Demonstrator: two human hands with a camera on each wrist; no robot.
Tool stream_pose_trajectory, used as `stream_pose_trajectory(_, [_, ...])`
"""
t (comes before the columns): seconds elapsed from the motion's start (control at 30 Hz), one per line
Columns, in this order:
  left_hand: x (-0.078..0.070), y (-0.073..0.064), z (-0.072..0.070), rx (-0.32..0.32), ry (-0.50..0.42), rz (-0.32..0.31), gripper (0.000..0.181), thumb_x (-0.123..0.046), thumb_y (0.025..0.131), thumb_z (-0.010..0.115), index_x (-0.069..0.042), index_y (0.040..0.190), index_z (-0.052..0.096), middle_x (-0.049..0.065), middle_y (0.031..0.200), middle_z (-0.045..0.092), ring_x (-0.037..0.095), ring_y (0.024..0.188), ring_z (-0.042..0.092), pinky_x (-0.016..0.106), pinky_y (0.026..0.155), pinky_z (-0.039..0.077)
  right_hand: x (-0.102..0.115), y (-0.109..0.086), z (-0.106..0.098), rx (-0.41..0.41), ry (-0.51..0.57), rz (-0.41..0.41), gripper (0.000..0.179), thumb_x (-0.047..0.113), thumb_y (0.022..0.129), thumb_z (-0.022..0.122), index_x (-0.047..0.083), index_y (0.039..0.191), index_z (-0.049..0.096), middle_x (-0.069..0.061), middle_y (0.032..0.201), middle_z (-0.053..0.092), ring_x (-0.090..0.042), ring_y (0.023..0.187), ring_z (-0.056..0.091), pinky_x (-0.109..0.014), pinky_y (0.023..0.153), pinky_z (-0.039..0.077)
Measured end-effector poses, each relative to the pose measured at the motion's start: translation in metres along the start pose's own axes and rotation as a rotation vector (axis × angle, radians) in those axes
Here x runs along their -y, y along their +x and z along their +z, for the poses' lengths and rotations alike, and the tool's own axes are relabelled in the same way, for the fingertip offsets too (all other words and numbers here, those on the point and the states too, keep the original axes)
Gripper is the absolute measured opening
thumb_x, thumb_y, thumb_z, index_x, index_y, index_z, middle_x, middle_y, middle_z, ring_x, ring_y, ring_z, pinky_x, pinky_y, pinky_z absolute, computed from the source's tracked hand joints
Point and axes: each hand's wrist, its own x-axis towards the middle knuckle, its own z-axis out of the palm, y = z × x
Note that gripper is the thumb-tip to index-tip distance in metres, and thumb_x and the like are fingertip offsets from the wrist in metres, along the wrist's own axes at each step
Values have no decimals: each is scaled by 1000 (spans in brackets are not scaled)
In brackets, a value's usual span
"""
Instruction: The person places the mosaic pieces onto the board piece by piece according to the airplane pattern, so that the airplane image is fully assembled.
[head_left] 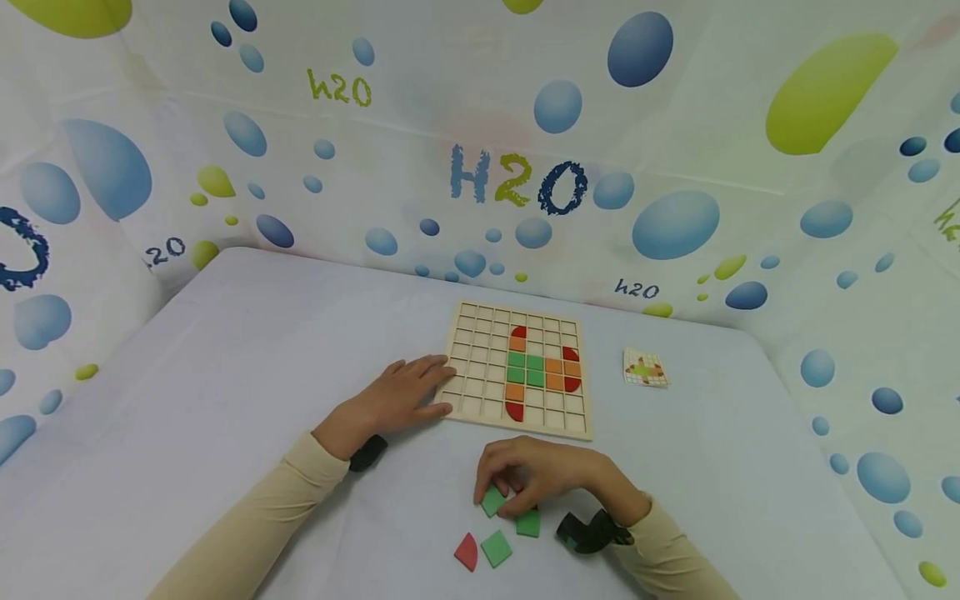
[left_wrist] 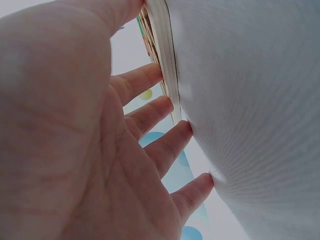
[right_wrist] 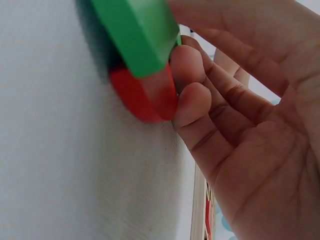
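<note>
My left hand (head_left: 397,396) lies with fingers spread at the left edge of a wooden grid board (head_left: 472,400). In the left wrist view, its fingertips (left_wrist: 152,75) meet the board's side and the cloth. Below the board, my right hand (head_left: 536,471) pinches a green square tile (head_left: 492,502) between thumb and fingers. A green piece (head_left: 528,523) sits by the thumb. Close up in the right wrist view, a red piece (right_wrist: 145,97) sits under a green piece (right_wrist: 137,35), against the curled fingertips. A red quarter-round tile (head_left: 467,552) and another green square (head_left: 496,549) lie nearer me.
On the board, green tiles (head_left: 526,369), orange tiles (head_left: 562,374) and red quarter-rounds (head_left: 514,411) fill some cells. A small pattern card (head_left: 645,368) lies to its right. White cloth (head_left: 247,367) covers the table, and a printed curtain (head_left: 420,125) stands behind it.
</note>
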Motion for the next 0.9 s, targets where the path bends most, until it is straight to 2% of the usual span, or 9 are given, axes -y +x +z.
stream_pose_trajectory(0.33, [-2,0,-1,-12,21,4,55,-35,98,59,-4,141,47,19,147,42,36,137,39,60,106,32,-3,-4,-5,-69,-28,22,17,10,89,72,12,106,71,0,102,62,-3,78,56,-19,70,50])
stream_pose_trajectory(0.57, [-4,0,-1,-12,13,7,54,-34,98,58,-3,141,47,20,148,41,36,137,39,60,106,32,-6,-7,-7,-149,-40,43,18,10,87,74,11,105,71,1,99,61,-5,79,56,-20,69,50])
stream_pose_trajectory(0.9, [-6,-2,-2,-10,28,2,55,-35,98,58,-4,141,47,19,147,42,35,136,40,60,106,33,-8,-9,-12,-293,-116,106,18,9,87,74,12,104,71,0,101,62,-10,81,58,-21,69,51])
